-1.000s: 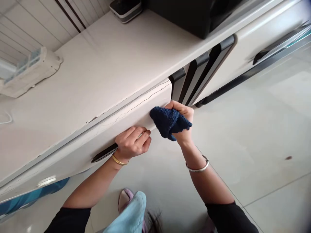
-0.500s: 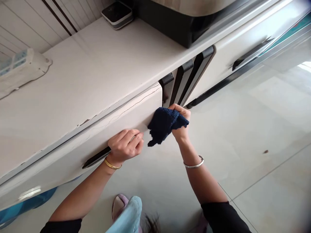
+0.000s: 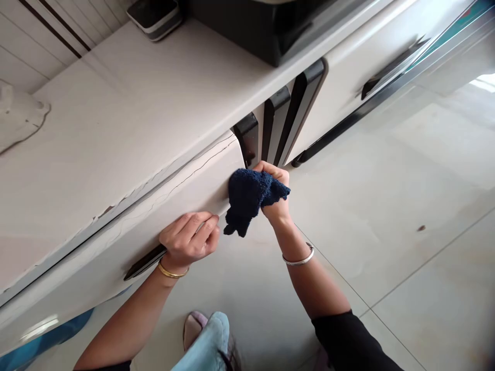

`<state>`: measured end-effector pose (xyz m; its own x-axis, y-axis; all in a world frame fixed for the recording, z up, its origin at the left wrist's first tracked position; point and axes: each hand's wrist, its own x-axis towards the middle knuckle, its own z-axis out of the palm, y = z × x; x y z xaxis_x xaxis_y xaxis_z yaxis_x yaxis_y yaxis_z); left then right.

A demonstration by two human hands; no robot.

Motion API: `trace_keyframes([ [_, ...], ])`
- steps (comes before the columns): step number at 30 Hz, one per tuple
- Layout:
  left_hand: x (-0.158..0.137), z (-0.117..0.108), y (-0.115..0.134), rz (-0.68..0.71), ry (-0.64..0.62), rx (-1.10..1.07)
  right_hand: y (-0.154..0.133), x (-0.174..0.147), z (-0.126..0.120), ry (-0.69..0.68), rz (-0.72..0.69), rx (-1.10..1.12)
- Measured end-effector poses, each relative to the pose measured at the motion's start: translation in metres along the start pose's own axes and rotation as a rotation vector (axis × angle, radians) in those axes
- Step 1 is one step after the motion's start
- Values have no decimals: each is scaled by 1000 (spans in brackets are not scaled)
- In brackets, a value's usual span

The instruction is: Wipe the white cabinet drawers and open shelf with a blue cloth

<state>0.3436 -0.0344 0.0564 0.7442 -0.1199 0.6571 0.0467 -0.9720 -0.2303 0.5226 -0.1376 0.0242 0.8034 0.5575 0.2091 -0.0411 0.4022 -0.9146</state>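
Observation:
My right hand [image 3: 275,193] is closed on a dark blue cloth [image 3: 247,195], a fluffy one, against the right end of a white drawer front [image 3: 185,180]. Part of the cloth hangs loose below the fingers. To its left, my left hand [image 3: 190,236] is curled around the right end of the black drawer handle [image 3: 145,262]. Its fingertips are hidden from above. Thin dark cracks run along the drawer's top edge, which stands out a little from under the countertop [image 3: 131,123].
Black-and-grey upright strips [image 3: 276,121] divide this drawer from another white front with a black handle [image 3: 394,72]. A large black object [image 3: 235,36] and a small dark-topped box [image 3: 154,18] stand on the counter. Below left is something blue [image 3: 58,335]; slippered feet [image 3: 193,330] are on the tiled floor.
The view has shifted to the right, so the counter and drawer appear farther left. Both hands keep their holds, with the cloth still at the drawer's right end; its loose part hangs slightly differently.

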Motion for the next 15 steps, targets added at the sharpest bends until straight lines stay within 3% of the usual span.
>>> trace_keyframes([
  [9,3,-1,0,15,-16,0,15,-5,2,48,96,150],
  [15,1,-2,0,-3,-38,-4,13,-8,12,68,67,221],
])
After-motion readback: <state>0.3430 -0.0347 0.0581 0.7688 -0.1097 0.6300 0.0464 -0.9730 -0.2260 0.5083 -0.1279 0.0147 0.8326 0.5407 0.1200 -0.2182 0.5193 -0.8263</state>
